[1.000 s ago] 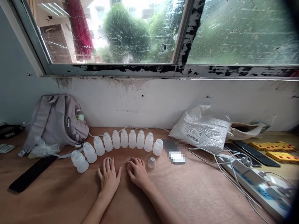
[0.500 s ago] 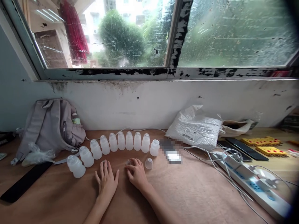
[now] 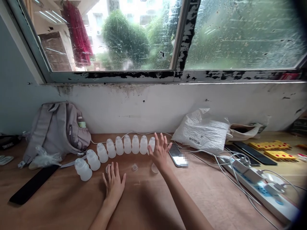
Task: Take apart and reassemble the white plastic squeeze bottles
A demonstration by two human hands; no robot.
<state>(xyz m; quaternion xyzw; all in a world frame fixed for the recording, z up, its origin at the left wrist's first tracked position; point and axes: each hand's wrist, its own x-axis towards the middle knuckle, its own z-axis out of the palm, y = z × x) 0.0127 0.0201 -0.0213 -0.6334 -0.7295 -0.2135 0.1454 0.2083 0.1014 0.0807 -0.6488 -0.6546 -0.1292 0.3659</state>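
Nine or so translucent white bottles [image 3: 127, 144] are standing in a curved row along the back of the tabletop [image 3: 203, 198], arranged side by side so each one is within easy reach. Right hand [image 3: 160, 150] is hovering over the row's right end, fingers spread and empty, covering the last bottle there; whether it is touching it, I cannot tell. Left hand [image 3: 114, 183] is lying flat and open on the wood, palm down, holding nothing. Small clear cap [image 3: 134, 167] is sitting loose between the hands, another cap [image 3: 154, 168] just under the right wrist. Phone [image 3: 176, 155] is lying right of the hand; backpack [image 3: 57, 129] is leaning against the wall at left, power strip [image 3: 263, 191] at right.
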